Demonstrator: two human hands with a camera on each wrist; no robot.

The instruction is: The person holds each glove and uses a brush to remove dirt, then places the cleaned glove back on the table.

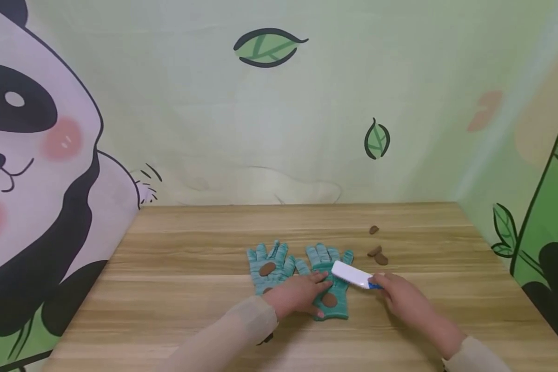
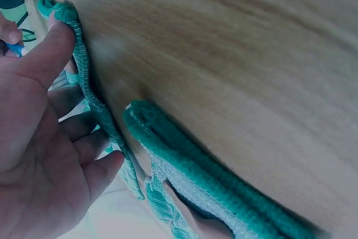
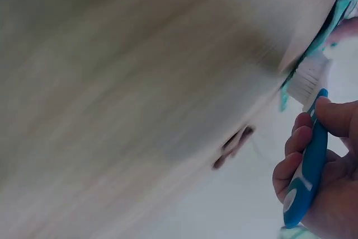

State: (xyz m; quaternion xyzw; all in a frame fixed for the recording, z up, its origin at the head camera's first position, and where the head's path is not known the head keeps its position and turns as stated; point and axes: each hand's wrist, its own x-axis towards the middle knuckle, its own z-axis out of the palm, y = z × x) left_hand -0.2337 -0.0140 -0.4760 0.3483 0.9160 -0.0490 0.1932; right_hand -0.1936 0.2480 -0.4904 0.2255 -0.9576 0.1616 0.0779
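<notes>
Two teal knitted gloves lie side by side on the table. My left hand (image 1: 295,295) rests on the right-hand glove (image 1: 323,254) with its fingers spread; in the left wrist view its thumb touches the cuff (image 2: 67,12). My right hand (image 1: 402,299) grips a brush (image 1: 351,274) with a white head and blue handle (image 3: 309,174). The bristles (image 3: 306,79) point down at that glove's right side, close against the knit. A brown oval piece (image 1: 329,300) sits near its cuff. The left-hand glove (image 1: 257,276) carries another brown oval (image 1: 267,268), with a further one partly hidden by my left hand.
Several loose brown pieces (image 1: 381,259) lie on the wooden table (image 1: 181,268) right of the gloves, one piece (image 1: 374,229) farther back. Behind the table's far edge hangs a green cloth (image 1: 190,103) printed with a panda and leaves. A small dark object (image 1: 266,339) shows below my left sleeve.
</notes>
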